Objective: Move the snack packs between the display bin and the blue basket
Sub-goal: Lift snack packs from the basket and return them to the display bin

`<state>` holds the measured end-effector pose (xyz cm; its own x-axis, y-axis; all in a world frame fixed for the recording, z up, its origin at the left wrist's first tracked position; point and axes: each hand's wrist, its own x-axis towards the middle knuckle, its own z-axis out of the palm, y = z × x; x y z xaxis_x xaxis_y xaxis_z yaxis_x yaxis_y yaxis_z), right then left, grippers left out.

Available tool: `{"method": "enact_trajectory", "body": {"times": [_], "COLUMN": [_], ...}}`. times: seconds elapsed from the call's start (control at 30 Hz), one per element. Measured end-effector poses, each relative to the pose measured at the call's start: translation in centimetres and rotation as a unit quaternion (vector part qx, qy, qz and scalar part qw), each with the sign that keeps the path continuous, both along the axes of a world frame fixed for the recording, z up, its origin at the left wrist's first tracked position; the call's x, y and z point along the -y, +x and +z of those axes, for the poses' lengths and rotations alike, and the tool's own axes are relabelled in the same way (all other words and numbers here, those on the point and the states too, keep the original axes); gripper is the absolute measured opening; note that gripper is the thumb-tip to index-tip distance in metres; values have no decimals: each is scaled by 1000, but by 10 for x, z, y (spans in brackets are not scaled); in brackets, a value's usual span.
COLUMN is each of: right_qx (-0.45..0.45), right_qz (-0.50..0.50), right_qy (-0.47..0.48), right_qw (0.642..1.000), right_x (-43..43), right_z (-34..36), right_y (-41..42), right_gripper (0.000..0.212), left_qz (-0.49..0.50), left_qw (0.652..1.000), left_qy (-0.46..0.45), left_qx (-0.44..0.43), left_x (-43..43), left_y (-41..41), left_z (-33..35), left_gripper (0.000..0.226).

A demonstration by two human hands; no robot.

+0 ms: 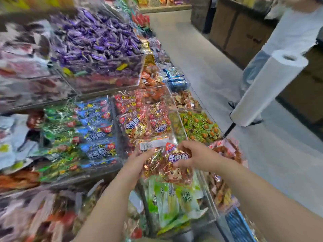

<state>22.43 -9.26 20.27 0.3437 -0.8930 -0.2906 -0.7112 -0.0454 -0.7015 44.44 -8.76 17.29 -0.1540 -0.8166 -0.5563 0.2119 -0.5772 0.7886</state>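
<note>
Both my hands hold one red snack pack (166, 163) with a cartoon face and a barcode label, above the near end of a clear display bin (176, 109). My left hand (139, 159) grips its left edge. My right hand (195, 156) pinches its right side from above. The bin behind it holds more red packs (139, 119) of the same kind. A blue basket edge (239, 226) shows at the lower right, mostly out of frame.
Green packs (167, 199) lie in the bin below my hands. Blue and green packs (87, 131) fill the bin to the left, purple candies (97, 41) the upper tier. A roll of plastic bags (267, 88) stands on a pole at the right, beside the grey aisle floor.
</note>
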Motion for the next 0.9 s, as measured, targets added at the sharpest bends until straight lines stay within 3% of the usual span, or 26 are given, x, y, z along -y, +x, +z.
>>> {"method": "enact_trajectory", "body": {"times": [0.13, 0.23, 0.33, 0.4, 0.47, 0.67, 0.77, 0.9], "right_qx": [66, 67, -116, -287, -382, -394, -383, -371], "right_qz": [-141, -217, -98, 17, 85, 200, 211, 144], "right_qy": [-81, -126, -118, -108, -87, -9, -54, -153], "right_qw": [984, 966, 981, 952, 916, 897, 898, 904], "right_x": [50, 101, 137, 150, 158, 169, 171, 164], "right_z": [18, 26, 24, 15, -2, -59, -74, -89], "right_y": [-8, -8, 10, 29, 50, 74, 67, 59], "right_gripper": [30, 23, 30, 29, 25, 37, 37, 46], "left_qz": [48, 57, 69, 66, 67, 123, 123, 126], "left_qw": [999, 998, 997, 998, 998, 991, 992, 992], "left_qy": [9, 4, 6, 10, 6, -7, -8, -3], "left_qx": [12, -1, 14, 7, -2, -46, -32, -29], "left_x": [12, 17, 22, 26, 29, 35, 36, 37], "left_y": [29, 53, 66, 70, 71, 73, 75, 79], "left_z": [4, 2, -1, -2, 0, 10, 12, 10], "left_gripper": [66, 76, 89, 86, 79, 50, 46, 46]}}
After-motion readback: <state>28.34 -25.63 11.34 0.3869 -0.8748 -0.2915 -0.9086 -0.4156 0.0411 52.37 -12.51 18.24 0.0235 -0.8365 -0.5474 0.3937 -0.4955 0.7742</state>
